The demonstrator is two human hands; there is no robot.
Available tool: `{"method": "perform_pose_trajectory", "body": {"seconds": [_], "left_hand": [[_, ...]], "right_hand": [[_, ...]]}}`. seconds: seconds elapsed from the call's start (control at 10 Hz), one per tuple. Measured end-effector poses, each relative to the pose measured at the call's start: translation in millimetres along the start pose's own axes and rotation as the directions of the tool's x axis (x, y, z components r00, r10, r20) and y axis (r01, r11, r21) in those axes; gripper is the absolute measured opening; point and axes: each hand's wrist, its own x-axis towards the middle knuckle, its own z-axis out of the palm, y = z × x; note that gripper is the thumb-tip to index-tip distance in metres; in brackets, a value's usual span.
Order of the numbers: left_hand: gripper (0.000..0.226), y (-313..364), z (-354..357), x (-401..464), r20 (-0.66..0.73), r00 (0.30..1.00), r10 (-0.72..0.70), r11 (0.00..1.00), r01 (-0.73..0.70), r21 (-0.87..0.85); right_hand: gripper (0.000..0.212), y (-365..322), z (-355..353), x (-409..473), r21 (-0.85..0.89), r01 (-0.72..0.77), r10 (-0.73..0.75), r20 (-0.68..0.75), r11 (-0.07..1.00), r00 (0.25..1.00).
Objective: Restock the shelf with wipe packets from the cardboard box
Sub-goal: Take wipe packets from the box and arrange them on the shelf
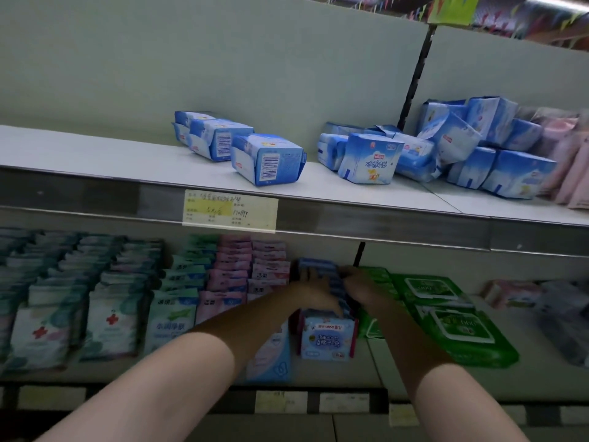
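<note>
Both hands, left (314,290) and right (358,287), grip the row of blue wipe packets (328,336) on the lower shelf (541,374)

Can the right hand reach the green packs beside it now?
Probably yes. The right hand rests on the blue packet row, and the green packs lie directly to its right on the same shelf, with nothing between.

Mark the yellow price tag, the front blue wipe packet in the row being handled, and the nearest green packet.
yellow price tag (230,211), head view, middle of the label.
front blue wipe packet (327,338), head view, its printed front face.
nearest green packet (462,330), head view, its white lid flap.
</note>
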Motion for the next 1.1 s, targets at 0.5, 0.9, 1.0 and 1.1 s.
{"method": "perform_pose_trajectory", "body": {"seconds": [0.5, 0.9, 1.0, 1.1], "left_hand": [[0.139, -17.9, 33.9, -6.2, -0.194, 0.978, 0.073, 0.946, -0.006, 0.323], [0.038, 32.0, 16.4, -16.2, -0.273, 0.912, 0.305, 0.945, -0.325, -0.029], [0.037, 45.0, 20.8, -11.3, -0.314, 0.883, 0.35, 0.928, -0.373, -0.015], [0.065, 47.9, 30.2, 2.8, -0.332, 0.866, 0.373, 0.926, -0.368, 0.082]], "right_hand": [[0.019, 22.7, 7.8, 5.3, -0.069, 0.069, -0.069, 0.012, 0.995, 0.998], [0.031, 57.1, -35.9, -26.9, -0.313, -0.014, -0.034, -0.148, 0.95, 0.988], [0.037, 59.2, -40.6, -37.1, -0.467, 0.065, -0.099, -0.048, 0.882, 0.994], [0.042, 70.9, -32.1, -29.7, -0.474, 0.144, -0.204, -0.077, 0.869, 0.976]]}}
